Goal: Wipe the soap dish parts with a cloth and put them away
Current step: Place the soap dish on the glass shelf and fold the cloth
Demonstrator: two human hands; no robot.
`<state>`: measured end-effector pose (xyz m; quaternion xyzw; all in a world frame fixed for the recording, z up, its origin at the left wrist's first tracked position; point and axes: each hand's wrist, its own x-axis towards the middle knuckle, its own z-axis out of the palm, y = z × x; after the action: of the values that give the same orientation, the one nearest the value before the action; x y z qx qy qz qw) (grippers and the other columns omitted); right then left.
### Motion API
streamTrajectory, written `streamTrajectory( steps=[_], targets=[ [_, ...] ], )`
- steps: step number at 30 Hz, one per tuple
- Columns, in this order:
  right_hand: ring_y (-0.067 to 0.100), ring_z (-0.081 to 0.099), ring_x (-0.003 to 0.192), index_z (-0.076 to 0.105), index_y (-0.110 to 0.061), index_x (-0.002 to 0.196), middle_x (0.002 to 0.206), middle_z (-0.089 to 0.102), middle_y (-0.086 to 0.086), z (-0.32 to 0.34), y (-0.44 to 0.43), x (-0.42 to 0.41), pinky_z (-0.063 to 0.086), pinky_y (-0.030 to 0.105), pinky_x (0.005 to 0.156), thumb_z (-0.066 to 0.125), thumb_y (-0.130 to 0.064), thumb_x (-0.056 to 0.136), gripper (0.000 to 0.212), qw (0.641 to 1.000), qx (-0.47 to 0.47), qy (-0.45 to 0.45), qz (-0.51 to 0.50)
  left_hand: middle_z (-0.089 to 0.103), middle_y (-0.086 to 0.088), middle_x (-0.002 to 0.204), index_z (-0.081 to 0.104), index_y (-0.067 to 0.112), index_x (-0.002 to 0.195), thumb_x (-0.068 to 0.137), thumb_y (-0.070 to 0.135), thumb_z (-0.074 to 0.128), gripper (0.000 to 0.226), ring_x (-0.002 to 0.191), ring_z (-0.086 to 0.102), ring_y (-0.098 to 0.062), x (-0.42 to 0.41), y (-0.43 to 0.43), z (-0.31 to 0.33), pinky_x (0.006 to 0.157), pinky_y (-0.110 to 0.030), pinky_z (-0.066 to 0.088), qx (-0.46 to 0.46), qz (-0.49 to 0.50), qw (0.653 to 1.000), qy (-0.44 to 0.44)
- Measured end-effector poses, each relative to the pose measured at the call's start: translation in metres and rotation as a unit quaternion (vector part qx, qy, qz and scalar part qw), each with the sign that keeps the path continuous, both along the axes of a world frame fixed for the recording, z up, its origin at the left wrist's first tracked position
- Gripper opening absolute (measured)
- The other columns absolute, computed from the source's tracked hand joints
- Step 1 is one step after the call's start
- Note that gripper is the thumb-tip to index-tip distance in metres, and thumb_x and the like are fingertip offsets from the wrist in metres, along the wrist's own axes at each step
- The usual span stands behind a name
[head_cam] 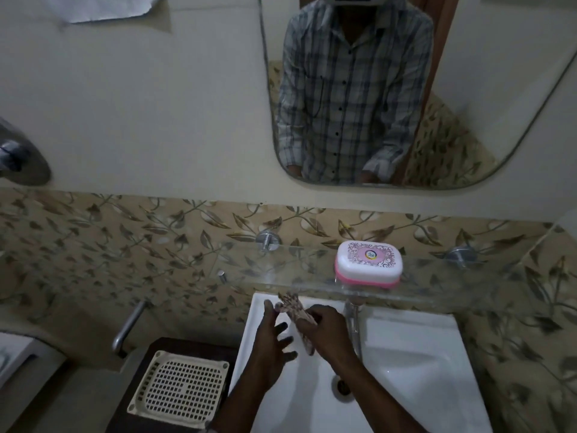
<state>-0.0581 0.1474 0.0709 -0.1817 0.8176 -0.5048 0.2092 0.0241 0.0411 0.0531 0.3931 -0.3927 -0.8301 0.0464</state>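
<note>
A closed soap dish (368, 263), white lid with a pink pattern over a pink base, stands on the glass shelf (281, 276) above the basin. Both my hands are over the white basin (415, 348), below the shelf. My right hand (327, 331) grips a patterned cloth (295, 310) that runs from its fingers up toward the shelf. My left hand (274, 342) pinches the cloth's upper end with thumb and forefinger, its other fingers spread. Neither hand touches the soap dish.
A chrome tap (352, 320) rises just right of my right hand. A cream perforated tray (181, 389) lies on a dark stand left of the basin. A metal grab bar (128, 326) and leaf-patterned tiles line the wall; a mirror (437, 89) hangs above.
</note>
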Motion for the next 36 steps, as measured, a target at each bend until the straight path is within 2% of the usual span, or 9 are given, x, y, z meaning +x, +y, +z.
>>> streamTrajectory(
  steps=[3, 5, 9, 15, 18, 23, 27, 31, 36],
  targets=[
    [0.001, 0.063, 0.069, 0.072, -0.044, 0.074, 0.079, 0.067, -0.007, 0.029, 0.017, 0.035, 0.046, 0.012, 0.058, 0.078, -0.047, 0.062, 0.015, 0.993, -0.019, 0.013, 0.112, 0.07, -0.019, 0.103, 0.065, 0.011, 0.111, 0.085, 0.077, 0.041, 0.075, 0.091, 0.071, -0.037, 0.007, 0.006, 0.011, 0.071, -0.05, 0.059, 0.233, 0.035, 0.959, 0.157],
    [0.0, 0.066, 0.084, 0.073, -0.05, 0.086, 0.088, 0.069, -0.017, 0.039, 0.032, 0.046, 0.052, 0.013, 0.072, 0.083, -0.039, 0.066, 0.025, 0.986, -0.071, 0.003, 0.153, 0.063, -0.026, 0.114, 0.059, 0.001, 0.121, 0.083, 0.08, 0.039, 0.089, 0.104, 0.063, -0.041, 0.016, 0.01, 0.019, 0.078, -0.056, 0.059, 0.318, 0.041, 0.924, 0.207],
    [0.007, 0.067, 0.093, 0.076, -0.015, 0.109, 0.103, 0.069, -0.005, 0.052, 0.061, 0.035, 0.052, 0.019, 0.082, 0.08, -0.002, 0.077, 0.034, 0.98, -0.103, 0.069, 0.155, 0.036, -0.03, 0.152, 0.039, 0.002, 0.146, 0.079, 0.084, 0.034, 0.107, 0.126, 0.045, -0.045, 0.027, 0.012, 0.032, 0.097, -0.066, 0.042, 0.308, 0.026, 0.925, 0.22],
    [-0.008, 0.054, 0.092, 0.071, -0.02, 0.117, 0.097, 0.059, -0.015, 0.062, 0.058, 0.049, 0.046, 0.014, 0.084, 0.088, -0.032, 0.068, 0.054, 0.953, -0.017, 0.174, 0.247, 0.026, -0.026, 0.158, 0.035, -0.001, 0.149, 0.072, 0.09, 0.034, 0.119, 0.139, 0.036, -0.043, 0.028, 0.03, 0.046, 0.1, -0.065, 0.038, 0.291, -0.026, 0.934, 0.205],
    [-0.004, 0.051, 0.073, 0.069, -0.025, 0.106, 0.081, 0.055, -0.017, 0.062, 0.055, 0.043, 0.045, 0.012, 0.07, 0.091, -0.027, 0.061, 0.05, 0.966, -0.003, 0.122, 0.228, 0.037, -0.029, 0.151, 0.043, -0.008, 0.142, 0.072, 0.09, 0.038, 0.121, 0.131, 0.045, -0.042, 0.026, 0.036, 0.05, 0.103, -0.059, 0.04, 0.273, -0.027, 0.942, 0.193],
    [0.003, 0.049, 0.064, 0.069, -0.019, 0.092, 0.071, 0.057, -0.014, 0.058, 0.057, 0.039, 0.045, 0.016, 0.058, 0.094, -0.017, 0.059, 0.041, 0.971, -0.02, -0.023, 0.238, 0.067, -0.027, 0.096, 0.056, -0.005, 0.125, 0.072, 0.089, 0.043, 0.109, 0.084, 0.07, -0.038, 0.034, 0.044, 0.039, 0.082, -0.051, 0.056, 0.279, -0.001, 0.938, 0.204],
    [0.0, 0.055, 0.066, 0.072, -0.023, 0.089, 0.07, 0.062, -0.013, 0.056, 0.057, 0.044, 0.047, 0.017, 0.062, 0.09, -0.02, 0.063, 0.032, 0.971, -0.01, -0.003, 0.237, 0.062, -0.028, 0.122, 0.06, -0.006, 0.126, 0.072, 0.088, 0.046, 0.109, 0.112, 0.063, -0.042, 0.043, 0.045, 0.029, 0.103, -0.056, 0.042, 0.274, -0.004, 0.939, 0.21],
    [0.018, 0.069, 0.084, 0.075, -0.011, 0.106, 0.094, 0.077, 0.009, 0.055, 0.067, 0.043, 0.053, 0.03, 0.071, 0.082, -0.007, 0.076, 0.032, 0.968, -0.139, -0.156, 0.14, 0.051, -0.03, 0.138, 0.052, -0.004, 0.136, 0.075, 0.086, 0.046, 0.109, 0.13, 0.048, -0.046, 0.052, 0.042, 0.03, 0.116, -0.062, 0.025, 0.277, -0.03, 0.92, 0.274],
    [0.03, 0.069, 0.092, 0.072, -0.001, 0.109, 0.108, 0.073, 0.021, 0.036, 0.092, 0.042, 0.054, 0.042, 0.08, 0.067, -0.016, 0.083, 0.031, 0.891, -0.325, -0.317, -0.006, 0.032, -0.028, 0.155, 0.039, -0.002, 0.147, 0.086, 0.074, 0.046, 0.097, 0.146, 0.028, -0.04, 0.061, 0.042, 0.031, 0.123, -0.055, 0.011, 0.282, -0.061, 0.898, 0.331]
  ],
)
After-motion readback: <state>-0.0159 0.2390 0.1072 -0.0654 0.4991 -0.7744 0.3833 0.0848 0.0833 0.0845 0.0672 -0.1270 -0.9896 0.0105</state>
